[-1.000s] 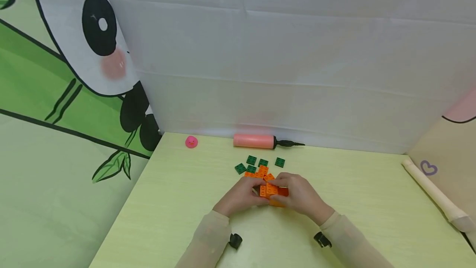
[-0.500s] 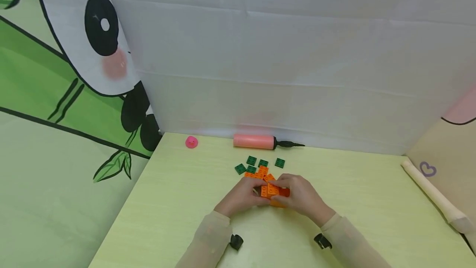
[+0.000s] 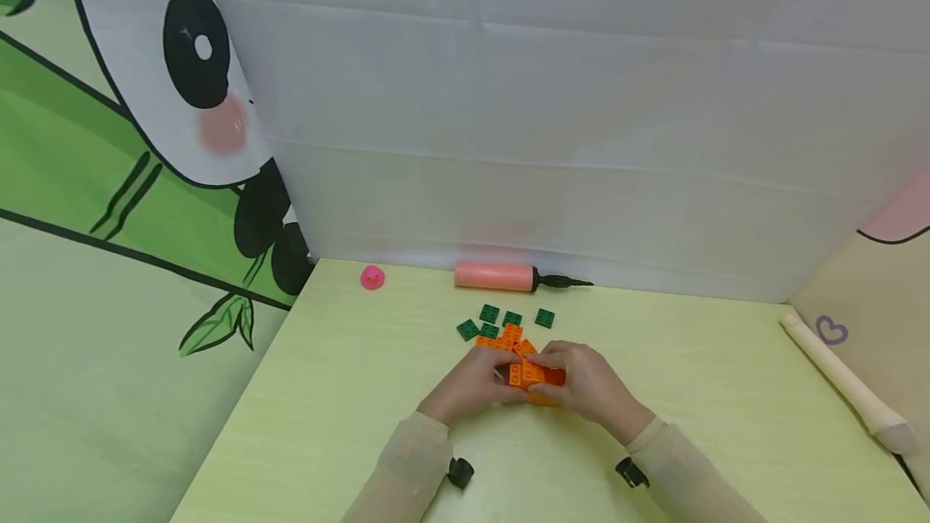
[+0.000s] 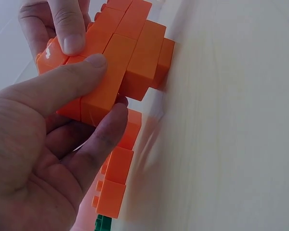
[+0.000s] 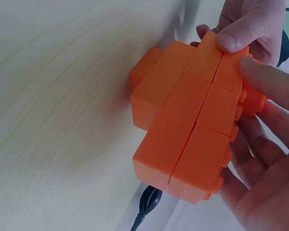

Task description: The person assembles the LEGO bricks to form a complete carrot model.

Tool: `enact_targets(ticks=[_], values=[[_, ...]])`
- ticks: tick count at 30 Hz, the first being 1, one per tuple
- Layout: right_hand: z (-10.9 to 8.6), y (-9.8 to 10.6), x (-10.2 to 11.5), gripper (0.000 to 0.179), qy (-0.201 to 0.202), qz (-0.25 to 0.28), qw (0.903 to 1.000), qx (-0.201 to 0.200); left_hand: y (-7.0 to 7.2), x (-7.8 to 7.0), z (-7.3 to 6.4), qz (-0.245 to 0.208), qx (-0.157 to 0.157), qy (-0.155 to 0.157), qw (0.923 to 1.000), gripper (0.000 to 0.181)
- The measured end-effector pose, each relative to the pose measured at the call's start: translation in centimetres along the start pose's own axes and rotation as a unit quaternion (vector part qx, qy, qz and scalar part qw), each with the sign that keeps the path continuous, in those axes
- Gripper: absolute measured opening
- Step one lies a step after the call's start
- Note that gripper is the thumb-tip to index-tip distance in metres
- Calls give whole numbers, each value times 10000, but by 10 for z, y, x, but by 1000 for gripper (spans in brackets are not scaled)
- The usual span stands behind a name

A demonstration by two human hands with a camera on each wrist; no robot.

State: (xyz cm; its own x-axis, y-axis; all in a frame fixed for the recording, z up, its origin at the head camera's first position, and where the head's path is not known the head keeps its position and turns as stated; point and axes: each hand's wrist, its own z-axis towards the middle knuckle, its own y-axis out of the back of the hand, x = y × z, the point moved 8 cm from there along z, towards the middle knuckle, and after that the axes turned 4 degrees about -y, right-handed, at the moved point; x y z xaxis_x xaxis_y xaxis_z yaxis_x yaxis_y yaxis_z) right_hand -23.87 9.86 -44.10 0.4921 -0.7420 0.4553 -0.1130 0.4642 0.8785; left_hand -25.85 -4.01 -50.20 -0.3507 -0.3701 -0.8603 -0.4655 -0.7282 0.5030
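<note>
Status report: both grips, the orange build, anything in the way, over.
Left grip, right grip: both holding the orange build. Build: stepped layers, contact with table unclear. Orange bricks, green bricks just beyond; nothing visibly blocking.

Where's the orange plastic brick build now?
In the head view, the orange brick build is right of centre, held between the left hand and right hand, nearer the person than the green plastic bricks.

From my screen I can't see the whole orange block stack (image 3: 533, 374), since the left hand (image 3: 475, 382) and right hand (image 3: 585, 378) cover parts of it in the head view. My left wrist view crops a green block (image 4: 103, 223) at the bottom edge, and markings on the pink toy (image 3: 373, 278) are too small to tell.
</note>
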Motion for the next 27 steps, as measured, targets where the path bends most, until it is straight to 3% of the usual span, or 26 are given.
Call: enact_targets(ticks=[5,13,20,23,27], values=[[2,0,-2,42,58,-12,9999,97,0,2,2,18,16,64,10000,24],[15,5,5,43,302,-102,9969,720,1,4,3,-54,-39,45,10000,25],[28,15,-6,41,175,621,9893,1306,3,5,6,-67,-72,77,9999,24],[38,22,-14,38,1,927,9874,1281,4,3,7,-2,-64,107,9999,26],[56,21,-24,27,-63,783,9898,1192,6,3,9,121,-62,157,9998,28]])
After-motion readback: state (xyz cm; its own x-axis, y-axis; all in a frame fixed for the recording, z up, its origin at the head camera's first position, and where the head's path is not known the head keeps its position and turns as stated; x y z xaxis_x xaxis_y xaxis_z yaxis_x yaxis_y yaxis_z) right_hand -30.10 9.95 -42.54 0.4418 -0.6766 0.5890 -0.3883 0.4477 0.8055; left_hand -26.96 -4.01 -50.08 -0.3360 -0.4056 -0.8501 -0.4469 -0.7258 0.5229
